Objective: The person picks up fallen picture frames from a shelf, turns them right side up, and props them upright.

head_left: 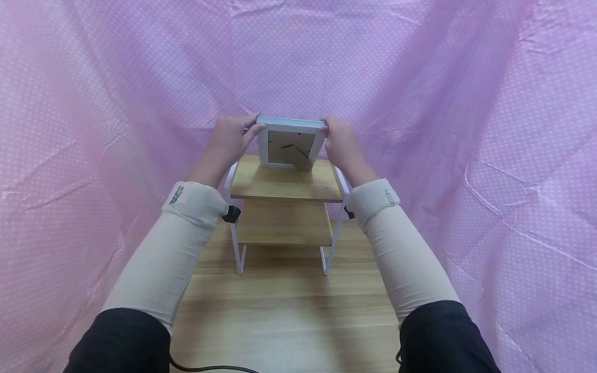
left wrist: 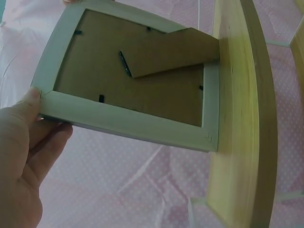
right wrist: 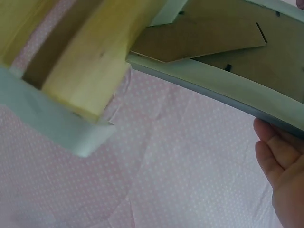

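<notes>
1. head view: both hands hold a white picture frame upright at the back of the top board of a small two-tier shelf, with the frame's brown backing facing the person.
2. the left hand grips the frame's upper left corner, thumb on the rear face; the right hand grips the upper right corner the same way.
3. left wrist view: the frame's bottom edge touches the top board, and the cardboard easel stand is folded out, its tip reaching the wood.
4. judged from this, the frame is already placed on the shelf and propped; what seems left is to settle it on its stand and let go.
5. the shelf stands on a wooden surface, with pink dotted cloth draped all around.
</notes>
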Demonstrator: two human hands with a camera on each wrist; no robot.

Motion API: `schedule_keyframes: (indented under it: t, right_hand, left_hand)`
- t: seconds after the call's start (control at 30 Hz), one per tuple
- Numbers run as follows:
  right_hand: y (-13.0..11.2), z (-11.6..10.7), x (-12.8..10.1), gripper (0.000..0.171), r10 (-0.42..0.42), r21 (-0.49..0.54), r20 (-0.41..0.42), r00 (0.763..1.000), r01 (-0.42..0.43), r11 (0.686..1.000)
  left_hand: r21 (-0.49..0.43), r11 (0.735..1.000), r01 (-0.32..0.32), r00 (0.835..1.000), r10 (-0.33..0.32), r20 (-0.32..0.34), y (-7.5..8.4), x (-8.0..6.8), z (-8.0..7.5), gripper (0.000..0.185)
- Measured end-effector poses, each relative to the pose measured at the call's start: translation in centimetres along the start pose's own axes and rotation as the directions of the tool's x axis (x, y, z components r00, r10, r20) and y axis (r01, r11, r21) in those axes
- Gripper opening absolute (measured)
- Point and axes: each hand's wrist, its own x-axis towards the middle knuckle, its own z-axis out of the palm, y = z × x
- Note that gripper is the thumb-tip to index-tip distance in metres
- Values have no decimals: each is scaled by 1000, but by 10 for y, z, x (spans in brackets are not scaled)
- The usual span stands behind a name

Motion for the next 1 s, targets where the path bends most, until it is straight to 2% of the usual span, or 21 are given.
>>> schedule_keyframes:
  t: [0.17, 0.33, 0.5, 0.57, 0.8, 1.0]
  right_hand:
    - [3, -1, 11, 30, 6, 28, 2, 1000, -6, 1000]
    - [4, 0, 20, 24, 45, 66, -11, 999, -44, 997]
    - [7, -1, 25, 22, 73, 93, -9, 997, -72, 993]
    - [8, -1, 29, 22, 88, 98, -3, 996, -88, 991]
    - [6, 0, 38, 22, 105, 100, 3, 994, -105, 989]
    - [9, 9, 44, 21, 138, 97, -53, 989, -132, 986]
  left_hand:
    - [-72, 997, -9, 995, 1, -104, -2, 4, 6, 41]
    - [-74, 997, -33, 985, 20, -169, -5, 9, 12, 36]
    - [-63, 995, -79, 981, 66, -184, -1, 15, 14, 31]
    - [-45, 996, -75, 981, 66, -184, -1, 18, 14, 30]
    - [-23, 1000, -10, 982, 6, -191, -3, 30, 14, 29]
    - [-43, 999, 22, 985, -29, -171, -6, 37, 18, 29]
